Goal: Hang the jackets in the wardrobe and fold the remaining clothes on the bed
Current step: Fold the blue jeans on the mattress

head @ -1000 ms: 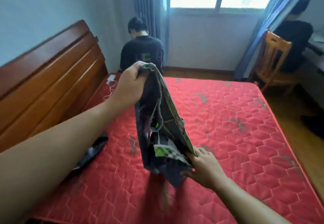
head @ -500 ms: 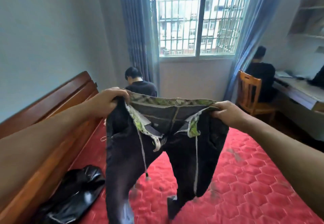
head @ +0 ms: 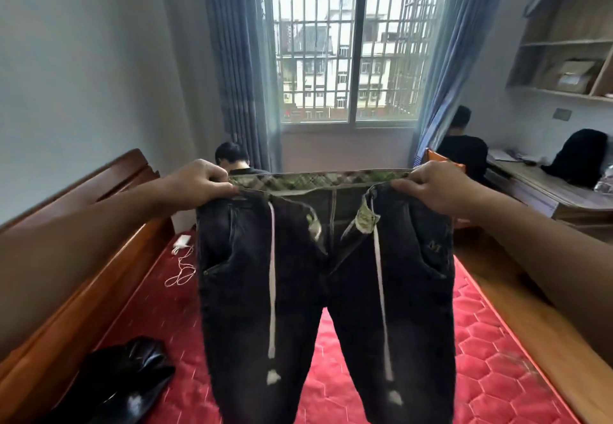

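Observation:
A pair of dark jeans (head: 326,277) with a green plaid lining and two white drawstrings hangs spread out in front of me above the red quilted mattress (head: 491,357). My left hand (head: 202,183) pinches the left end of the waistband. My right hand (head: 434,186) grips the right end. The waistband is pulled taut and level, and both legs hang straight down. A shiny black garment (head: 122,377) lies crumpled on the mattress at lower left.
A wooden headboard (head: 76,251) runs along the left. A white charger and cable (head: 180,257) lie on the mattress. One person sits beyond the bed (head: 232,156); another sits on a chair (head: 464,145) at a desk (head: 544,188) on the right. Shelves hang above.
I raised the jeans from a bunched bundle and moved my right hand to the waistband. The hands have pulled apart, and the jeans now hang flat. The view tilted up.

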